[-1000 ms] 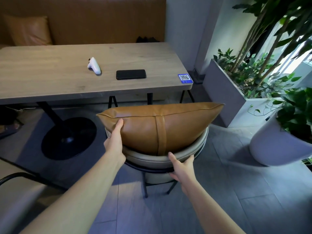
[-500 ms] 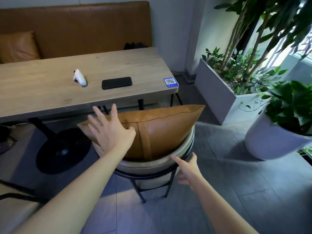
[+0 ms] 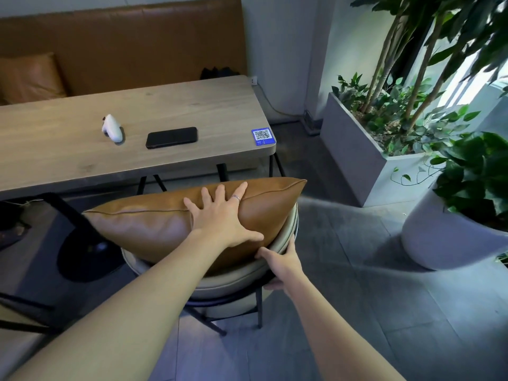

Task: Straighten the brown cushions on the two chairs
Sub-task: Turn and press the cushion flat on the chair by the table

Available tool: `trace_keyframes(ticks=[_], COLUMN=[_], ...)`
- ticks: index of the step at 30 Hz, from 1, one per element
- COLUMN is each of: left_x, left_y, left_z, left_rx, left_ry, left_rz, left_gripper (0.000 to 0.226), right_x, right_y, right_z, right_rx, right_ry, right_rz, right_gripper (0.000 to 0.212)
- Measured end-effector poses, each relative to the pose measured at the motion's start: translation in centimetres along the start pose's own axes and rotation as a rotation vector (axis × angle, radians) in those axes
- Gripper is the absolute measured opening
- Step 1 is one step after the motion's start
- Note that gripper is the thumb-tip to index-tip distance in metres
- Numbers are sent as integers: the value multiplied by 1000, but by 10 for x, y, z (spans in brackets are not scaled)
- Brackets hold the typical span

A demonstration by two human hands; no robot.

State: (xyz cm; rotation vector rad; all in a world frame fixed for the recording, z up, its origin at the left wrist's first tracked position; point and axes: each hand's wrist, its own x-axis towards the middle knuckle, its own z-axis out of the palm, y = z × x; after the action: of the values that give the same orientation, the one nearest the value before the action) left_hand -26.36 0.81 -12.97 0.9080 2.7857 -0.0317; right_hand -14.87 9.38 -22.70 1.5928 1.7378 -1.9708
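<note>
A brown leather cushion [image 3: 143, 226] stands on its long edge against the curved grey backrest of a chair [image 3: 233, 281] in front of me. My left hand [image 3: 220, 215] lies flat on the cushion's back face, right of its middle, fingers spread, a ring on one finger. My right hand [image 3: 283, 262] grips the chair's backrest rim at the cushion's lower right corner. Part of a second chair [image 3: 24, 306] shows at the lower left edge; no cushion shows on it.
A wooden table [image 3: 68, 149] stands beyond the chair with a white controller [image 3: 112, 128], a black phone [image 3: 171, 137] and a blue QR sticker [image 3: 263, 136]. A brown bench with a cushion [image 3: 30, 75] lines the wall. A grey planter [image 3: 354, 149] and a white pot [image 3: 445, 240] stand to the right.
My left hand has moved from the cushion's left end to right of its middle and now presses flat. My right hand has closed back on the backrest rim. The view has shifted.
</note>
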Motion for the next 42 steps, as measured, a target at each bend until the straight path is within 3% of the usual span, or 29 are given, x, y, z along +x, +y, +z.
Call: trace_keyframes(ticks=[3, 12, 23, 32, 39, 42], left_x=[-10, -50, -26, -15, -11, -3], left_y=[-1, 0, -6, -9, 19, 41], left_z=[2, 12, 7, 2, -11, -14], left_rx=[-9, 4, 20, 32, 49, -8], left_ry=[14, 28, 53, 35, -95, -53], left_rz=[-11, 4, -16, -62, -111, -41], left_gripper=[120, 113, 110, 114, 123, 129], right_x=[-2, -31, -15, -9, -7, -8], right_y=[6, 32, 18, 17, 16, 16], right_z=[2, -5, -1, 0, -12, -14], right_rx=[-16, -10, -36, -63, -171, -101], right_ry=[9, -9, -103, -195, -284, -275], right_rz=[-27, 29, 24, -22, 24, 23], right_gripper=[130, 127, 125, 123, 130, 135])
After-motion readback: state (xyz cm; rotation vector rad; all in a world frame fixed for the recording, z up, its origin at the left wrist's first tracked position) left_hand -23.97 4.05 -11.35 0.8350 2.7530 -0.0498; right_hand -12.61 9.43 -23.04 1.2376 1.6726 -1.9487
